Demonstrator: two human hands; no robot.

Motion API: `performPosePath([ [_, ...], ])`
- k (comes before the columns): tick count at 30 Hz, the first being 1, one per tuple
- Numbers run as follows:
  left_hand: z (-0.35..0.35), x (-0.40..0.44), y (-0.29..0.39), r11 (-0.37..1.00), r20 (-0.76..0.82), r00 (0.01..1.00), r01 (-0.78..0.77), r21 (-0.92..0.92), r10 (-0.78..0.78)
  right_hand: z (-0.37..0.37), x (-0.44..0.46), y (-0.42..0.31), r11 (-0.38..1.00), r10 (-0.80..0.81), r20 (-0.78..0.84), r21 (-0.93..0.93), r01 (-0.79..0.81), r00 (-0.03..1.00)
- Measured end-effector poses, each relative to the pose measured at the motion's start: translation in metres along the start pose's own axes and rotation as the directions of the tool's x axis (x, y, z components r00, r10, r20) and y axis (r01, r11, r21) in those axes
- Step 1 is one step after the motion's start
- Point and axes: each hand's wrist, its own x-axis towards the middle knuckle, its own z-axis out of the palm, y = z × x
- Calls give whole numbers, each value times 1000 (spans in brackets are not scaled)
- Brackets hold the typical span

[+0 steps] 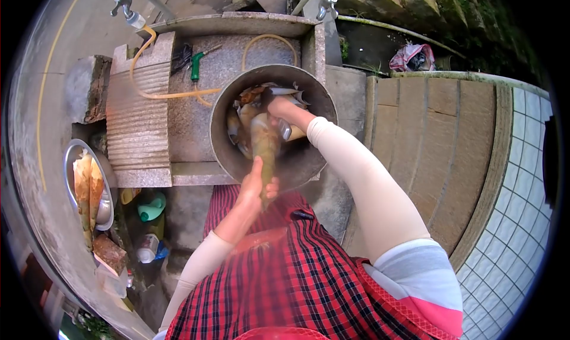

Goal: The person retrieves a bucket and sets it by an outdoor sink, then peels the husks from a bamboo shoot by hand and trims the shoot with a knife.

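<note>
My left hand is wrapped round the narrow greenish end of a bamboo shoot. The shoot slants over the near rim of a large metal pot, its thick pale end inside. Deeper in the pot, my right hand is closed beside that thick end on what looks like a knife; only a shiny metal part shows, blurred by motion. Pale and brown husk pieces lie in the pot around both.
The pot stands on a stone sink with a ribbed washboard. An orange hose and a green spray nozzle lie behind it. At left, a metal basin holds more bamboo shoots. Two taps rise at the back.
</note>
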Motion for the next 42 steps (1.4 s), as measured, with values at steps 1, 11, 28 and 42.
performPosePath([
  [1, -2, 1, 0, 1000, 6, 1000, -4, 16, 4, -2, -11, -5, 997, 47, -30, 55, -45, 998],
  [11, -14, -28, -9, 980, 54, 995, -96, 177, 88, 9, -53, -1, 1000, -18, -222, 16, 22, 975],
  [28, -40, -46, -18, 970, 74, 987, -155, 186, 144, 62, -181, -11, 668, 21, -299, 714, 209, 954],
  [42, -35, -43, -28, 943, 122, 968, -241, 231, 218, 77, -178, -20, 746, 98, -297, 653, 127, 950],
])
